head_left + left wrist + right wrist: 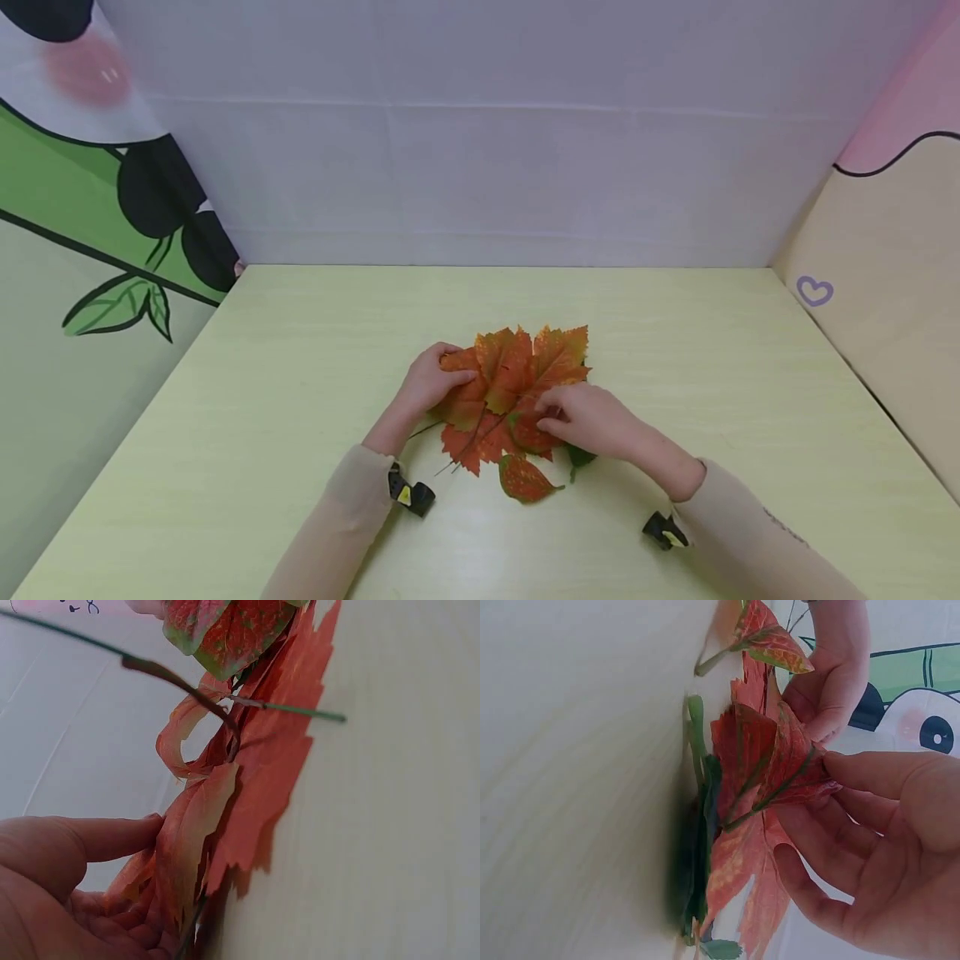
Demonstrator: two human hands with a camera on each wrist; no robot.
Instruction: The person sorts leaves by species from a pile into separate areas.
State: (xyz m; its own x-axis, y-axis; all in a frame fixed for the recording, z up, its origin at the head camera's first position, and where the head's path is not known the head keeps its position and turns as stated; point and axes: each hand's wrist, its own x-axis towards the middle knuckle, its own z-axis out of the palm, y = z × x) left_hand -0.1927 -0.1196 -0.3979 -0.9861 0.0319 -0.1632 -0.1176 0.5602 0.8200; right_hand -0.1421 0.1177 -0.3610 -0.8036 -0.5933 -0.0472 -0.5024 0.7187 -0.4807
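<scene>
A pile of orange-red artificial maple leaves (504,358) lies on the table between both hands. My left hand (429,382) is at the pile's left side, pinching an orange leaf (193,836) with the thumb above and the fingers beneath. With thumb and fingertips, my right hand (596,419) pinches a smaller red leaf (799,761) with dark green veins at the pile's right front. Nearer the front edge lies a single red-green oval leaf (523,478). Part of a dark green leaf (580,456) shows beneath the right hand; the rest is hidden.
The pale wooden table (225,433) stretches out around the pile. A plain whitish cloth wall (495,167) stands at the back, with printed panels at left and right. Thin leaf stems (426,429) stick out toward the left forearm. Each wrist wears a small black camera.
</scene>
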